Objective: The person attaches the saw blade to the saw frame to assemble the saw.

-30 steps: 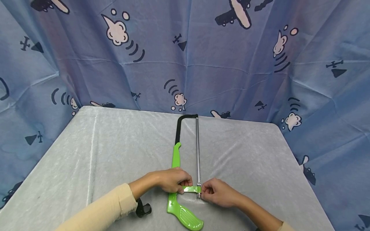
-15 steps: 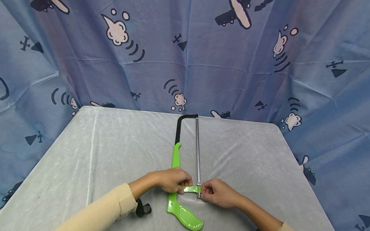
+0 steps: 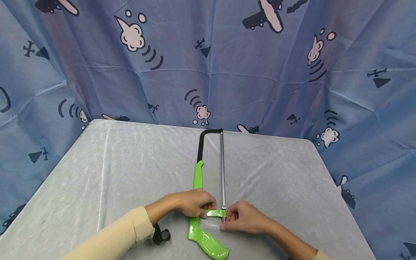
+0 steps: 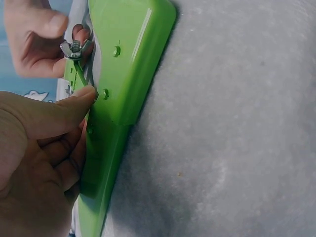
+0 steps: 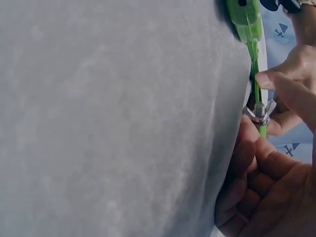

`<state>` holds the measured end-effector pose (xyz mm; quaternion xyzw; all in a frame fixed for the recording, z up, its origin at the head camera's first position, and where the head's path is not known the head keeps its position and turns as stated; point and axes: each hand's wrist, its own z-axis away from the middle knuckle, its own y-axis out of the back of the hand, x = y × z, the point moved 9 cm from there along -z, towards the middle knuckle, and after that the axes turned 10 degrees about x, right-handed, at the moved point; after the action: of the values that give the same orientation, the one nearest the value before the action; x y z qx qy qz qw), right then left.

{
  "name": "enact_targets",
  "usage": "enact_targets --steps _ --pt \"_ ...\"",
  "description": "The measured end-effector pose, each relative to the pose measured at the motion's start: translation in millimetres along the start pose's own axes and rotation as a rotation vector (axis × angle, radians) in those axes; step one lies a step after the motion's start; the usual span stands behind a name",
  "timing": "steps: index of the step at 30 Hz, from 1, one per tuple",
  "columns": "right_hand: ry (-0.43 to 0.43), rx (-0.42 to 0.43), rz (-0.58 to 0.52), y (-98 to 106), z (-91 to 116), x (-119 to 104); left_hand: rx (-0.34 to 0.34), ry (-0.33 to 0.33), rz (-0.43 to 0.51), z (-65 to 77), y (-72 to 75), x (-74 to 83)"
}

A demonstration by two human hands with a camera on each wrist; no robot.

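A hacksaw [image 3: 198, 175] with a green handle, black front frame and silver blade [image 3: 222, 169] lies on the table, its handle towards me. My left hand [image 3: 195, 203] holds the saw's green crossbar [image 3: 215, 213] between thumb and fingers, plain in the left wrist view. At the crossbar's outer end sits a metal wing nut [image 4: 75, 49] on a threaded stud. Curled fingers of my right hand [image 3: 248, 218] are right beside the nut [image 5: 260, 113]. The right thumb stands away from it, so nothing is pinched.
Pale grey cloth covers the table [image 3: 146, 155]. A blue printed curtain [image 3: 208, 72] hangs behind it and at both sides. Beside the left sleeve is a curved black piece [image 3: 160, 234].
My right thumb has moved down towards me and away from its fingers, where it was close to the wing nut before. The left hand and the hacksaw have kept still.
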<state>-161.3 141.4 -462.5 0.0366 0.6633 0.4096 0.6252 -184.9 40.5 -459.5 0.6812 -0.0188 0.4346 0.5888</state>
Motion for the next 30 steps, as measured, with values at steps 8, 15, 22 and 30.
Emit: enact_targets --steps 8,15,22,30 --pt "-0.082 0.08 0.067 0.0 -3.9 3.4 0.002 -0.002 -0.002 -0.1 0.2 0.2" --pt "-0.066 0.074 0.068 -0.1 -4.5 2.6 0.0 -0.002 0.005 0.0 0.6 0.7" --pt "-0.021 0.014 0.019 -0.8 -3.8 2.9 -0.001 0.001 0.011 0.4 1.3 1.4" --pt "0.005 -0.036 -0.052 -0.9 -2.3 -1.0 0.001 0.003 0.017 0.7 1.0 1.5"
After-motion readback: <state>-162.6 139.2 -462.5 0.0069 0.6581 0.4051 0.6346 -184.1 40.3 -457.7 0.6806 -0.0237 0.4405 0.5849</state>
